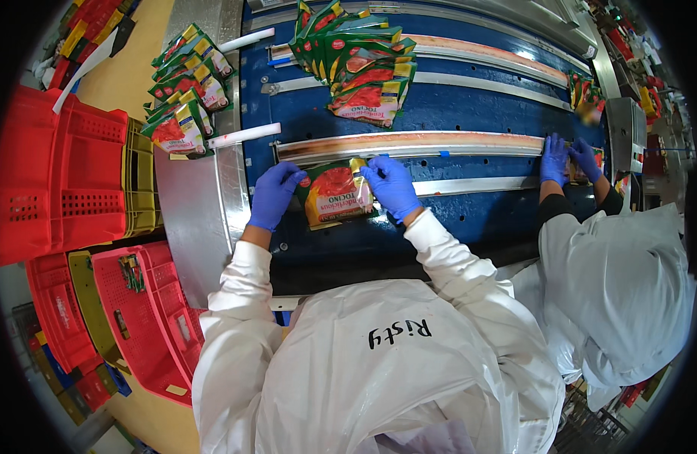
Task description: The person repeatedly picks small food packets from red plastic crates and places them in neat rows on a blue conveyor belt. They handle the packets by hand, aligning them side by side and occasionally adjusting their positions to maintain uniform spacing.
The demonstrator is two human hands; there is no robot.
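A green, red and yellow plastic food pouch (335,198) lies on the blue machine bed, its front face up. My left hand (275,195), in a blue glove, has its fingers closed at the pouch's upper left corner. At the upper right corner, by the yellow patch, my gloved right hand (392,186) pinches the pouch. The pouch's top edge lies along a long metal bar (439,141) with a reddish-brown strip. Beyond this bar, similar pouches (367,102) lie overlapping in a pile across the farther bar.
More pouches (183,125) overlap on the steel ledge at left, beside two white rods (246,135). Red crates (68,174) and a yellow crate (140,178) stand left of the ledge. At right, a co-worker's gloved hands (556,160) handle another pouch on the same bed.
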